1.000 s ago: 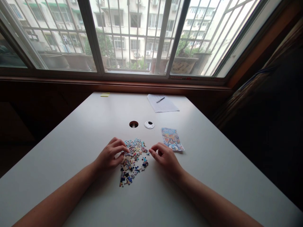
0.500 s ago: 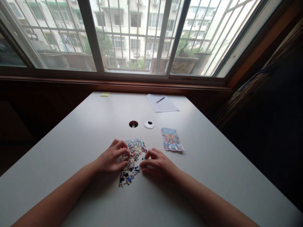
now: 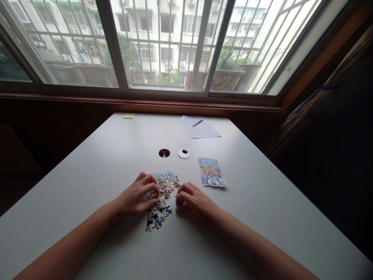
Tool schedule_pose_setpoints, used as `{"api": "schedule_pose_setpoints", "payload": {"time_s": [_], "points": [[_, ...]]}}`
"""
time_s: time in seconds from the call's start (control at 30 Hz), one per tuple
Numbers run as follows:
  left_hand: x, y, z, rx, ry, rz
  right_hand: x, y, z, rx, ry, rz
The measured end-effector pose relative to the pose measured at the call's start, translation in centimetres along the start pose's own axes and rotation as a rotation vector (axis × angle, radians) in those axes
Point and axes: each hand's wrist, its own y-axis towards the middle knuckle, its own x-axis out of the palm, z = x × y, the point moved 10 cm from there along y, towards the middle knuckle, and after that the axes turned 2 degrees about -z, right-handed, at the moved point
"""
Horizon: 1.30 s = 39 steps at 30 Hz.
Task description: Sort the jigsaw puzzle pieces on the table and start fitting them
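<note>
Left hand (image 3: 139,195): we had its fingers curled down over the left side of the jigsaw pieces (image 3: 166,181); it hid some of them, and we could not tell whether it gripped one.
Right hand (image 3: 192,199): we had it bent at the right side of the pieces, a few dark ones showing only partly between thumb and fingers; we could not tell whether these were pinched or just covered.
Forearms (image 3: 93,221): we counted two, both cut off by the bottom edge.
Jigsaw pieces: one loose heap lay between our hands on the white table (image 3: 72,175), too small and crowded for us to count.
Picture sheet (image 3: 212,172): we saw one, beyond our right hand and to its right, its small print unreadable.
Paper (image 3: 205,133): it lay near the far edge with one pen (image 3: 197,123) on top; we could not make out the writing.
Table hole (image 3: 164,153): one, dark inside, with one round cover (image 3: 183,156) just right of it.
Yellow slip (image 3: 128,116): we found it at the far left corner, too small to tell whether single or doubled.
Window (image 3: 109,39): its top was cut off from us.
</note>
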Motion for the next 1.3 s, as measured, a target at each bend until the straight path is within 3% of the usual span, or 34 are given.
{"api": "schedule_pose_setpoints", "payload": {"time_s": [0.17, 0.37, 0.6, 0.77, 1.07, 1.3], "points": [[-0.1, 0.1, 0.5, 0.006, 0.022, -0.037, -0.9, -0.3, 0.0, -0.019, 0.085, 0.093], [0.1, 0.0, 0.3, -0.002, 0.018, -0.049, -2.6, -0.8, 2.0, 0.11, 0.082, 0.256], [0.1, -0.1, 0.4, 0.008, 0.019, -0.054, -2.6, -0.7, 1.7, 0.1, 0.006, 0.224], [-0.3, -0.4, 0.0, -0.004, -0.047, -0.036, -3.2, -1.1, 2.3, 0.157, 0.042, 0.277], [0.0, -0.4, -0.4, 0.018, -0.194, -0.14, -3.3, -1.1, 3.0, 0.199, 0.096, 0.295], [-0.1, -0.5, -0.1, 0.025, -0.198, -0.125, -3.3, -1.1, 2.9, 0.198, 0.104, 0.293]]}}
